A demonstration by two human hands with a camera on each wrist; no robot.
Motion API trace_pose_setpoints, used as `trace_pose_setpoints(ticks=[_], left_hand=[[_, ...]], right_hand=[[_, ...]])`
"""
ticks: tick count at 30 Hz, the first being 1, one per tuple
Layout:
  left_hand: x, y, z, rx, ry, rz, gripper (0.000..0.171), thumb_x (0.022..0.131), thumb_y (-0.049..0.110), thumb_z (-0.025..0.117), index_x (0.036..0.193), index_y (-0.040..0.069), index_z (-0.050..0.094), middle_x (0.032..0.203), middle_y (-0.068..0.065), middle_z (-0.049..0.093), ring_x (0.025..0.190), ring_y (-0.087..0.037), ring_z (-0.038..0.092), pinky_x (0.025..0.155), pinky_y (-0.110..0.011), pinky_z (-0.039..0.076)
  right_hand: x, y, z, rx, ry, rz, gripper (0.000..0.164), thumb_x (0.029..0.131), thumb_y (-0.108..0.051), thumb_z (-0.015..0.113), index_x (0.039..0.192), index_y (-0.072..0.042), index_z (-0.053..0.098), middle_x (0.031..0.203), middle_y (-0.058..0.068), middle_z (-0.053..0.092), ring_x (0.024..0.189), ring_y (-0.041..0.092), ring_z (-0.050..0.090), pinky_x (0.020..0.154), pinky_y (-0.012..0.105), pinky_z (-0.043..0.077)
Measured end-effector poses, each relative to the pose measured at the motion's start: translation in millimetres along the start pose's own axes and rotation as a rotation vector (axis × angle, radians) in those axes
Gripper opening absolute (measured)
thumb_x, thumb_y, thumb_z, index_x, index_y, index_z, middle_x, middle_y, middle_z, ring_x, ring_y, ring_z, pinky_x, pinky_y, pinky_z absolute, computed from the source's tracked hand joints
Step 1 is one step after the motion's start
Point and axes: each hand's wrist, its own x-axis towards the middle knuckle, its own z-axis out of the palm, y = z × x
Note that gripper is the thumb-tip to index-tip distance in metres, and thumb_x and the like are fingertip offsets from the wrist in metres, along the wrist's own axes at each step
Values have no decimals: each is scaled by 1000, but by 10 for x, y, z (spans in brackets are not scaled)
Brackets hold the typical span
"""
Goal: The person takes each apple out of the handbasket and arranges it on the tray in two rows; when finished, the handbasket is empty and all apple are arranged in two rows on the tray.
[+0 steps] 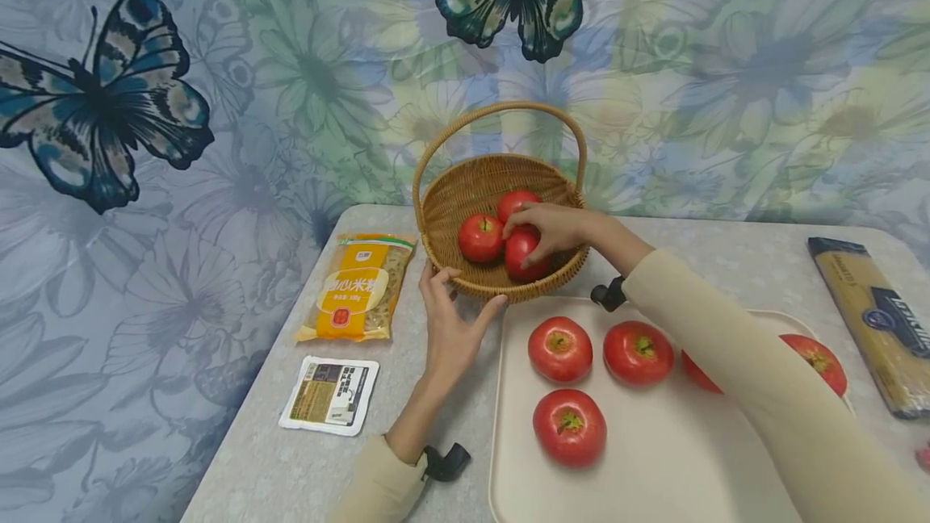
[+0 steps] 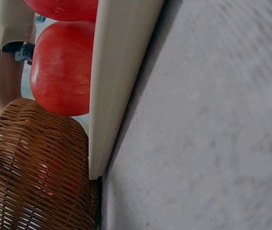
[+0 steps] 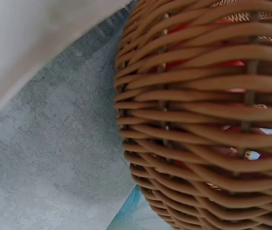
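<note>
A wicker basket (image 1: 501, 292) with a tall arched handle stands at the back of the table, its opening tipped toward me. Two red apples, one on the left (image 1: 480, 238) and one behind (image 1: 517, 201), lie in it. My right hand (image 1: 555, 228) reaches over the rim and grips a third apple (image 1: 525, 255) inside the basket. My left hand (image 1: 454, 329) holds the basket's near side, fingers at the rim and thumb spread to the right. In the left wrist view only part of that hand shows against the wicker (image 2: 35, 163). The right wrist view shows the weave (image 3: 208, 105), hiding the right hand.
A cream tray (image 1: 654, 458) with several red apples (image 1: 569, 428) lies in front of the basket, partly under my right forearm. On the left are a yellow food bag (image 1: 352, 289) and a white flat pack (image 1: 330, 395). A pasta packet (image 1: 872, 321) lies far right.
</note>
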Motion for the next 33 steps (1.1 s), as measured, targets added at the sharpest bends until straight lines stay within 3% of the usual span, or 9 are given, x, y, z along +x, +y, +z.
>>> trace_pose_setpoints(ticks=[9, 13, 18, 23, 26, 29, 33], left_hand=[[-10, 4, 11, -3, 0, -7, 71, 81, 49, 77, 125, 10, 36, 160, -14, 6, 148, -31, 16, 107, -52, 42], [-14, -1, 15, -6, 2, -16, 70, 82, 49, 76, 125, 11, 35, 160, -13, 6, 148, -30, 16, 108, -50, 42], [-6, -25, 7, 3, 4, -16, 69, 82, 49, 75, 125, 13, 34, 160, -15, 6, 148, -31, 19, 106, -49, 44], [-3, -39, 10, 1, 4, -1, 68, 83, 47, 75, 125, 14, 34, 159, -16, 6, 147, -32, 19, 106, -50, 44], [0, -30, 11, 2, 3, -2, 67, 83, 48, 75, 125, 14, 33, 159, -15, 6, 147, -32, 19, 106, -49, 44], [0, -21, 10, 3, 2, 2, 68, 84, 48, 74, 126, 14, 33, 159, -16, 5, 148, -33, 18, 105, -50, 44], [-1, -8, 8, -6, 4, 5, 68, 83, 48, 75, 125, 14, 33, 159, -15, 5, 148, -34, 18, 105, -51, 44]], right_hand=[[-68, 11, -11, 22, 45, -27, 49, 80, -26, 82, 122, -16, 60, 134, 8, 56, 125, 28, 52, 106, 46, 43], [-162, -5, -39, 76, 150, -90, 52, 80, -26, 82, 126, -15, 60, 132, 8, 56, 120, 28, 54, 100, 46, 47], [-350, -39, -54, 234, 311, -184, 53, 82, -26, 81, 131, -21, 60, 128, 4, 54, 106, 22, 52, 86, 47, 51], [-747, -159, -36, 397, 447, -198, 53, 80, -14, 82, 128, -17, 60, 132, 3, 52, 119, 20, 50, 88, 43, 56], [-1066, -213, 24, 448, 490, -205, 56, 78, -8, 82, 129, -15, 59, 134, 3, 51, 120, 17, 50, 79, 37, 60], [-1400, -242, 157, 452, 525, -196, 60, 76, -3, 83, 130, -13, 58, 136, 3, 50, 122, 13, 49, 74, 33, 60], [-1847, -301, 427, 431, 563, -118, 65, 73, -2, 85, 130, -15, 56, 136, -2, 49, 123, 7, 47, 75, 31, 60]])
